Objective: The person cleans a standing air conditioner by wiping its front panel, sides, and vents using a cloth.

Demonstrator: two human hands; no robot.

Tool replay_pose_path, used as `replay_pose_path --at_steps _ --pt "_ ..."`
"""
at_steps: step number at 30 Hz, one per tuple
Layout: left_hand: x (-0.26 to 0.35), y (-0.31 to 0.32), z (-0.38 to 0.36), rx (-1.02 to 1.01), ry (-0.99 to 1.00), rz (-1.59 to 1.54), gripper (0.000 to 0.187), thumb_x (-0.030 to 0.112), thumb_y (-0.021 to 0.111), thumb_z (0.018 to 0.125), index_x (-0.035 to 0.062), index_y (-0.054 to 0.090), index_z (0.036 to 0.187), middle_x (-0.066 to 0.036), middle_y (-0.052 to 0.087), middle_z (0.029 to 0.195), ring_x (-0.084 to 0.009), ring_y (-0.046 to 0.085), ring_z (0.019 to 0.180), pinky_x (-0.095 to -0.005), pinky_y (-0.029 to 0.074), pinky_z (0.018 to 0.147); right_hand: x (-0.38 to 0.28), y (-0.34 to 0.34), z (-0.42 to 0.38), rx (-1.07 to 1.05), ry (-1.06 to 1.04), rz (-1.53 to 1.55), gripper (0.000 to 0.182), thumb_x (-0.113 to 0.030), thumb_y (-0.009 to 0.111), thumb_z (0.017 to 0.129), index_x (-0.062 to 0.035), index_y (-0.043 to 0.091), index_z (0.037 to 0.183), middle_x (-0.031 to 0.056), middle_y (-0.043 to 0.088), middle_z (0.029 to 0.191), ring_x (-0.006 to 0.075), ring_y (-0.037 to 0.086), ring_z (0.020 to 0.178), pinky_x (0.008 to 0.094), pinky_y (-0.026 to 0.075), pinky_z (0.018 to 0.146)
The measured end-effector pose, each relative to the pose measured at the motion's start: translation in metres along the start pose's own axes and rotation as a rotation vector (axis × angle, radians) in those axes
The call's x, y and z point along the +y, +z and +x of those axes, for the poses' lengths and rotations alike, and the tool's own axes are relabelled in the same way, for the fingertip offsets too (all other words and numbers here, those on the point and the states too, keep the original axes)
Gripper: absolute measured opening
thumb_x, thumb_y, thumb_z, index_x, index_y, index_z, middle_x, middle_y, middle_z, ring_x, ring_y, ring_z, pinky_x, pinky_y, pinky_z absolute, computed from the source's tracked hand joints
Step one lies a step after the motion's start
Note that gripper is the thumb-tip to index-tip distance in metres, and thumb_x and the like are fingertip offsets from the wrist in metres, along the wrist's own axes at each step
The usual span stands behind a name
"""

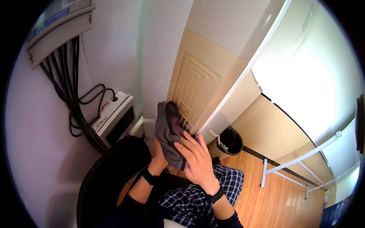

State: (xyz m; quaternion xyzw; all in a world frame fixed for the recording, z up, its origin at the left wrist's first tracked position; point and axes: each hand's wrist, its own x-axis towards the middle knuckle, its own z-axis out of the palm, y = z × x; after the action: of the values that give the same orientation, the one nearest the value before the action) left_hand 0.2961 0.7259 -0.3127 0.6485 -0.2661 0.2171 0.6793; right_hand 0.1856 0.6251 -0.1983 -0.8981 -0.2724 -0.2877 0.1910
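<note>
A soft dark grey cloth, with a dark purplish inner side showing near its top, is held up in front of a cream panel. My left hand grips it from behind and below; the cloth covers most of those fingers. Over its right side lies my right hand, back of the hand toward me, fingers extended across the fabric and the thumb out of sight. Each wrist wears a black band. The cloth's upper end overlaps the slatted lower part of the panel in this view.
A tall cream cabinet-like unit stands straight ahead. At left, black cables hang beside a white box, near a black chair back. A lined trash bin and a white metal frame stand right on the wooden floor.
</note>
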Motion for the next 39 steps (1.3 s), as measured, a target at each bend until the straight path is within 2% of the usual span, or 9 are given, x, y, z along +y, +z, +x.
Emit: replay_pose_path --at_steps 6,11,18,24,25,28,34,37,39 --pt "0.054 -0.005 0.078 0.106 0.36 0.299 0.063 0.028 0.059 0.084 -0.0028 0.034 0.134 -0.018 0.035 0.139 -0.0314 0.032 0.129 -0.0381 0.021 0.109 0.0 -0.008 0.026 0.23 -0.103 0.001 0.061 0.005 0.054 0.062 -0.0103 0.054 0.121 0.0162 0.054 0.121 0.0332 0.047 0.121 0.05 0.026 0.107" --pt "0.042 -0.005 0.068 -0.042 0.101 0.002 0.063 0.022 0.06 0.083 -0.0031 0.033 0.133 -0.021 0.038 0.136 -0.0331 0.036 0.126 -0.0387 0.028 0.105 -0.001 -0.009 0.034 0.264 -0.1 0.011 0.061 0.005 0.053 0.062 -0.0104 0.055 0.121 0.017 0.054 0.119 0.0349 0.049 0.119 0.0514 0.026 0.106" --pt "-0.021 0.002 -0.024 -0.272 -0.293 -0.073 0.061 0.021 0.059 0.083 -0.0031 0.034 0.133 -0.021 0.039 0.135 -0.0333 0.037 0.126 -0.0391 0.029 0.104 0.007 0.011 -0.009 -0.041 0.018 -0.008 0.06 0.0 0.058 0.061 -0.0127 0.056 0.12 0.0079 0.05 0.131 0.0269 0.04 0.128 0.0478 0.022 0.11" --pt "0.012 0.024 -0.001 -0.224 -0.077 -0.008 0.059 0.02 0.059 0.083 -0.0031 0.035 0.132 -0.021 0.04 0.134 -0.0335 0.038 0.125 -0.0393 0.029 0.104 0.013 -0.01 0.011 0.285 -0.118 -0.084 0.05 -0.006 0.06 0.067 -0.0173 0.06 0.115 0.0048 0.054 0.128 0.0329 0.042 0.126 0.0486 0.027 0.107" --pt "0.024 0.031 0.012 -0.21 -0.024 0.019 0.059 0.02 0.059 0.083 -0.0031 0.035 0.132 -0.021 0.04 0.134 -0.0335 0.038 0.125 -0.0394 0.029 0.104 0.016 -0.018 0.02 0.388 -0.153 -0.095 0.038 -0.014 0.063 0.074 -0.0142 0.061 0.112 0.0081 0.057 0.124 0.0352 0.046 0.123 0.049 0.029 0.105" --pt "0.05 0.054 0.037 -0.192 0.102 0.121 0.058 0.02 0.058 0.084 -0.0031 0.036 0.132 -0.021 0.041 0.134 -0.0336 0.038 0.125 -0.0395 0.029 0.104 0.026 -0.039 0.039 0.598 -0.124 -0.134 0.038 -0.03 0.066 0.079 -0.008 0.06 0.11 0.0124 0.059 0.12 0.0372 0.047 0.121 0.0491 0.031 0.103" --pt "0.034 0.069 0.011 -0.19 0.057 0.256 0.056 0.019 0.058 0.084 -0.003 0.037 0.131 -0.021 0.042 0.133 -0.0338 0.039 0.124 -0.0398 0.03 0.103 0.055 -0.008 -0.006 0.514 0.068 -0.003 0.033 -0.023 0.064 0.077 -0.0002 0.051 0.096 0.025 0.049 0.128 0.0425 0.046 0.119 0.0528 0.033 0.1" --pt "0.027 0.063 -0.008 -0.198 0.011 0.275 0.055 0.018 0.058 0.084 -0.003 0.037 0.131 -0.021 0.042 0.132 -0.0339 0.039 0.124 -0.04 0.03 0.103 0.043 0.015 -0.033 0.482 0.107 -0.005 0.064 -0.029 0.074 0.067 0.0008 0.05 0.118 0.0242 0.043 0.134 0.0401 0.042 0.124 0.0532 0.031 0.102" --pt "0.032 0.064 -0.006 -0.186 0.025 0.277 0.055 0.018 0.057 0.084 -0.003 0.037 0.131 -0.021 0.042 0.132 -0.0339 0.039 0.123 -0.0401 0.03 0.103 0.039 0.014 -0.027 0.451 0.053 -0.018 0.061 -0.02 0.072 0.066 -0.0028 0.053 0.122 0.0167 0.047 0.133 0.0317 0.044 0.125 0.0464 0.029 0.105"
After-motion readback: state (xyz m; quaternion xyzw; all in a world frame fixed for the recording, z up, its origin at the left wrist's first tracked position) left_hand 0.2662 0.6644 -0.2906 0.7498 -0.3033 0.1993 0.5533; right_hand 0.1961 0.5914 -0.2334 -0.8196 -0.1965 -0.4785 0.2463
